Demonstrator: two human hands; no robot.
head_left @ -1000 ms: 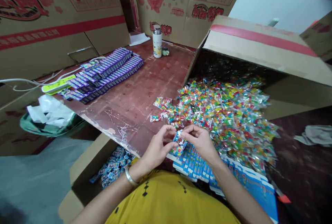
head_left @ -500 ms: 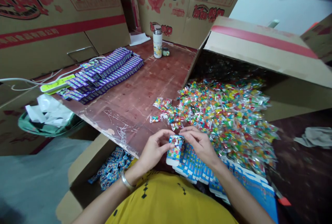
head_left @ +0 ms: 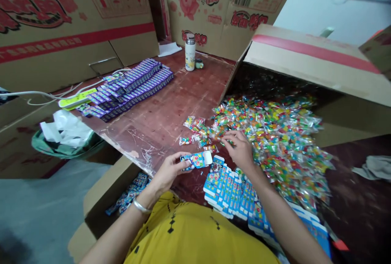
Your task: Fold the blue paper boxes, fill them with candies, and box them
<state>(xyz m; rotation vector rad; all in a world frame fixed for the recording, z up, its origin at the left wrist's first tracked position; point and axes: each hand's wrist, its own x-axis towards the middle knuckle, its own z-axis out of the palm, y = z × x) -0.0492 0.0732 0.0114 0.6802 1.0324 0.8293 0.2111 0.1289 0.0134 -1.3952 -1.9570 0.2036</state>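
In my left hand (head_left: 168, 171) is a small blue printed candy box (head_left: 195, 161), held by its left end between thumb and fingers. Its right end stands unfolded, with a white flap showing. My right hand (head_left: 240, 150) is at the left edge of a heap of clear candy packets (head_left: 275, 133) filled with colourful sweets. Its thumb and forefinger come together among the packets, but what lies between the fingertips is hard to make out. Below my right forearm, flat blue candy boxes (head_left: 229, 190) lie overlapping in a row.
Purple boxes (head_left: 131, 89) stand in rows beside a yellow-green power strip (head_left: 77, 99). A flask (head_left: 190, 54) and small cup (head_left: 199, 64) are at the back. An open carton (head_left: 311, 58) lies behind the packets; another carton (head_left: 100, 192), holding blue boxes, sits below the table's edge.
My left hand has moved left and tipped the candy box sideways, its flap end now pointing right. My right hand has left the box and moved up and right to the packets.
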